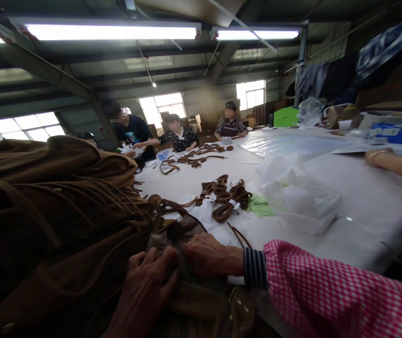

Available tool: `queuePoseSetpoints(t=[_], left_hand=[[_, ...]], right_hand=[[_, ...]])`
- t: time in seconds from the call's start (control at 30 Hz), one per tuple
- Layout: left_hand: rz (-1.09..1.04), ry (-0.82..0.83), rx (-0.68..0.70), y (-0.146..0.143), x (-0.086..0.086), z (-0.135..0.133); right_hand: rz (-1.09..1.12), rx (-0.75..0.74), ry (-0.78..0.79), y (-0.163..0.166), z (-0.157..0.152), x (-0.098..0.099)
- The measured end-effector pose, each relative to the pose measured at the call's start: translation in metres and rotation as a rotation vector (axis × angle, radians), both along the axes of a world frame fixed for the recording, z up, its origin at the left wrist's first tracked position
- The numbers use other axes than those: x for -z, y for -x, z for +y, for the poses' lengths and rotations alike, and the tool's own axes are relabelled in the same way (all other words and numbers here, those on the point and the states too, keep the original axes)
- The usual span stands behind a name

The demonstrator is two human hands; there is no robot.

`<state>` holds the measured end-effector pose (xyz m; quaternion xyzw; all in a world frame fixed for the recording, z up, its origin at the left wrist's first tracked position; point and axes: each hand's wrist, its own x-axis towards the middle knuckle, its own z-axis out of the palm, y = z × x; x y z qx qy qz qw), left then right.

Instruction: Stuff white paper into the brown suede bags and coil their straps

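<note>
A big pile of brown fringed suede pieces (pixel 46 211) fills the left and the near edge of the white table (pixel 363 197). My left hand (pixel 144 286) lies on the brown material in front of me, fingers together and curled over it. My right hand (pixel 210 256), in a pink checked sleeve, presses on the same brown piece beside a brown strap (pixel 173 206), its fingertips tucked under. Just beyond lie coiled brown cords (pixel 227 195) with white tags.
A crumpled white plastic bag (pixel 299 197) and a green scrap (pixel 260 206) lie right of the cords. More brown straps (pixel 194 159) lie farther off. Three people (pixel 176 134) sit at the far end. Another person's forearm (pixel 398 164) rests at the right. Boxes stand back right.
</note>
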<state>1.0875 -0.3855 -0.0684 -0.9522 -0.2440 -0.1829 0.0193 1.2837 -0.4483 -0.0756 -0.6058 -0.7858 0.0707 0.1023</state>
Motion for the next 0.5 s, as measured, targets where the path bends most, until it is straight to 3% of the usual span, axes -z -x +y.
queuePoseSetpoints(t=[0.13, 0.3, 0.4, 0.5], left_hand=[[0.178, 0.029, 0.028, -0.008, -0.008, -0.004], [0.368, 0.127, 0.090, -0.020, -0.028, -0.009], [0.378, 0.172, 0.097, -0.025, -0.030, -0.011], [0.297, 0.323, 0.047, -0.028, -0.023, -0.010]], right_hand=[[0.092, -0.015, 0.087, -0.005, -0.023, -0.007], [0.297, 0.093, 0.022, -0.006, -0.029, 0.000], [0.405, 0.109, -0.002, -0.006, -0.023, 0.005], [0.585, 0.096, 0.038, -0.009, -0.023, 0.009]])
